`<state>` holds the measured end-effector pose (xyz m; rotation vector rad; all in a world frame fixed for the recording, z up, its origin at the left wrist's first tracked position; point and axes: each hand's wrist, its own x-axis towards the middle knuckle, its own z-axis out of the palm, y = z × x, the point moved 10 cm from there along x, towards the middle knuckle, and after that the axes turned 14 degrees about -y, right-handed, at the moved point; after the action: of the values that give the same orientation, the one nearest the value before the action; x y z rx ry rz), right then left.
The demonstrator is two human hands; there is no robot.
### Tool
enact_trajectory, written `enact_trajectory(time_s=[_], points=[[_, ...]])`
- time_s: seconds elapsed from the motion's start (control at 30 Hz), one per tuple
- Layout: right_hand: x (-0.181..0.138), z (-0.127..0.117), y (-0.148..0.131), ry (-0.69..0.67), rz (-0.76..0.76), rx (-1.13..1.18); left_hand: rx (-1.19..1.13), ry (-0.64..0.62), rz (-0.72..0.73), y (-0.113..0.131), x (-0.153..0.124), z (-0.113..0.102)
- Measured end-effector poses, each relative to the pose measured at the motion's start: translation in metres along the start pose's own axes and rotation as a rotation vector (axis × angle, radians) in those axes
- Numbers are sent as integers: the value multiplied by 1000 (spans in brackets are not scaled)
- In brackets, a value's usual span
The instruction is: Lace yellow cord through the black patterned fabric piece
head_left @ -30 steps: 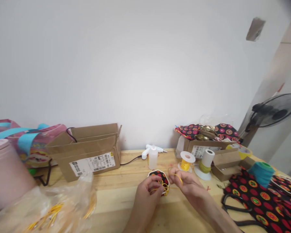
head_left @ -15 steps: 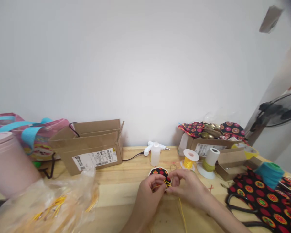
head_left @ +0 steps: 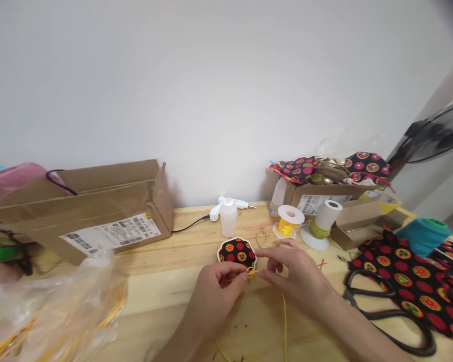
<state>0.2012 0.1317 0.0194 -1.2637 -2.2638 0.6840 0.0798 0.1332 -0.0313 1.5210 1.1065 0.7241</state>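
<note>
My left hand [head_left: 222, 287] pinches a yellow cord [head_left: 250, 272], which forms small loops at its fingertips. My right hand [head_left: 296, 271] holds the cord between its thumb and curled fingers, its index finger stretched toward the patterned piece. A length of cord hangs below the right hand onto the table. Just beyond my fingertips lies the scalloped fabric piece [head_left: 237, 253], black with red and yellow circles and a pale rim. My left fingers cover its lower edge. Whether the cord is fastened to it I cannot tell.
A white bottle [head_left: 228, 218] and a white corded tool [head_left: 215, 211] stand behind. To the right are a yellow cord spool [head_left: 286, 228], an olive spool [head_left: 320, 230], black scissors [head_left: 396, 314] and patterned fabric [head_left: 430, 296]. Leftward sit a cardboard box [head_left: 136, 201] and a plastic bag [head_left: 71, 301].
The view has tilted down and shifted closer. My right index finger has straightened away from the loops, the hands are slightly farther apart, and more of the patterned piece shows.
</note>
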Motion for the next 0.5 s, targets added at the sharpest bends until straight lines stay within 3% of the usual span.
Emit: enact_trajectory(time_s=[0.3, 0.5], points=[[-3, -7, -12, -1, -56, -139, 37, 23, -34, -2, 1, -2], [-4, -1, -5, 18, 26, 83, -15, 8, -20, 0, 2, 1]])
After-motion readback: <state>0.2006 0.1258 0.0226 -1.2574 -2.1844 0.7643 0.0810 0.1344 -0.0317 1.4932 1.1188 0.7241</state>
